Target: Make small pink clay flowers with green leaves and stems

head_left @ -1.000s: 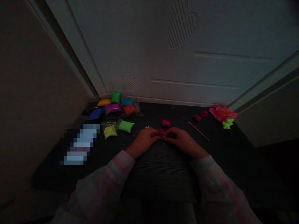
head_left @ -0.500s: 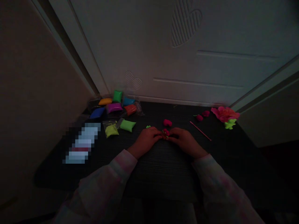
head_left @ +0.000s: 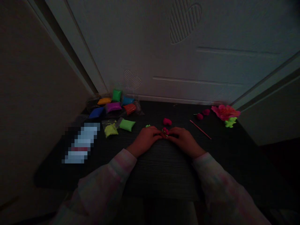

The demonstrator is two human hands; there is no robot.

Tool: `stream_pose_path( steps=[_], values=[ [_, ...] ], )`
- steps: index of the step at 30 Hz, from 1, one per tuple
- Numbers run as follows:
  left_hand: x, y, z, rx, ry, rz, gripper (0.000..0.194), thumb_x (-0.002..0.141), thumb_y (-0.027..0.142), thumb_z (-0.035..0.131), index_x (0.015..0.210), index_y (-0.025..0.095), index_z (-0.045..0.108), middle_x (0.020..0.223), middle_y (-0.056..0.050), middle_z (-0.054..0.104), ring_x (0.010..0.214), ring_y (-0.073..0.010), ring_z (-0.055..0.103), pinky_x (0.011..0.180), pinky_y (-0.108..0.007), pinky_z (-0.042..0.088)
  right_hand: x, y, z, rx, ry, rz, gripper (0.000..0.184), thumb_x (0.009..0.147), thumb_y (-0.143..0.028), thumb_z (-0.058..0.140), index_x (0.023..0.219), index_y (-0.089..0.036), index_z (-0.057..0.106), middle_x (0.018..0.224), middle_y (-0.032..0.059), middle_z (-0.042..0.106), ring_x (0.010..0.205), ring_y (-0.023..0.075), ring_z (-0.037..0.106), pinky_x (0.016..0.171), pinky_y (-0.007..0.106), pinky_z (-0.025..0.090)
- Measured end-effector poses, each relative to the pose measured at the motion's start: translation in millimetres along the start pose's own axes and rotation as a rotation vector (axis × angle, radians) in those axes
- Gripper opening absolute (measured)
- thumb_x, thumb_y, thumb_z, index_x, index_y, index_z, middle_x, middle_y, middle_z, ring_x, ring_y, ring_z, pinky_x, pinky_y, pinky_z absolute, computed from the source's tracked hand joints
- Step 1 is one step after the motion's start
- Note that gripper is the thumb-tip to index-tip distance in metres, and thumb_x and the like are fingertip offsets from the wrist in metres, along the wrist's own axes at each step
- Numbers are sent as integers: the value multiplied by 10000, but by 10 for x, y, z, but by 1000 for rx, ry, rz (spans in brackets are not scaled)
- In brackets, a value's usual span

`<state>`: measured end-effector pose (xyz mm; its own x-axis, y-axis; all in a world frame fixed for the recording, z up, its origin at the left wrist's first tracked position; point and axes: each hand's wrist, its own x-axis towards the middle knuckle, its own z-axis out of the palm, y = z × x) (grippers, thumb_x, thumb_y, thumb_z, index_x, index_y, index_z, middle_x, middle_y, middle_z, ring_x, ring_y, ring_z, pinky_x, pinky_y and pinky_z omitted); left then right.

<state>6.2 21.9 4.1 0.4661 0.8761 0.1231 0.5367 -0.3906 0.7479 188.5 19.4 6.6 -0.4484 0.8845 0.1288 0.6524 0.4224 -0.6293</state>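
Note:
Between my two hands, low over the dark table, is a small red clay piece (head_left: 165, 131) with a thin pale-yellow strip on it. My left hand (head_left: 148, 139) pinches it from the left with the fingertips. From the other side, the fingers of my right hand (head_left: 184, 140) close on the same piece; its lower part is hidden by the fingertips. Just beyond it lies a pink-red clay lump (head_left: 167, 122). A bit of green clay (head_left: 147, 126) shows behind my left hand's knuckles.
Bags of coloured clay lie at the back left, among them a light green bag (head_left: 127, 125) and a purple bag (head_left: 113, 107). A blurred-out bright screen (head_left: 82, 142) is at left. Rightward are a pink stick (head_left: 200, 129), clay cherries (head_left: 200, 116) and a pink flower (head_left: 225, 112).
Both hands keep hold of the red clay piece, which has turned slightly between the fingertips. The whole view has shifted a little; the other things lie as before.

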Motion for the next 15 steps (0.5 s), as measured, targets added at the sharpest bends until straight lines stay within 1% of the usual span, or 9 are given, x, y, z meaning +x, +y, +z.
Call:
stream_pose_path(
  steps=[9,15],
  values=[
    [-2,-6,30,59,24,-2,143,758,195,551,813,218,682,806,-8,645,784,-147,592,754,-265,434,-12,30,31,-29,20,-8,134,769,-295,553,792,-212,656,744,5,637,690,133,575,673,262,409],
    [2,-7,27,58,17,-17,136,750,192,561,806,223,681,804,-4,649,786,-149,591,749,-265,432,-14,31,32,-34,15,-11,141,772,-292,548,788,-207,659,771,12,647,694,133,575,681,267,403]
  ],
)
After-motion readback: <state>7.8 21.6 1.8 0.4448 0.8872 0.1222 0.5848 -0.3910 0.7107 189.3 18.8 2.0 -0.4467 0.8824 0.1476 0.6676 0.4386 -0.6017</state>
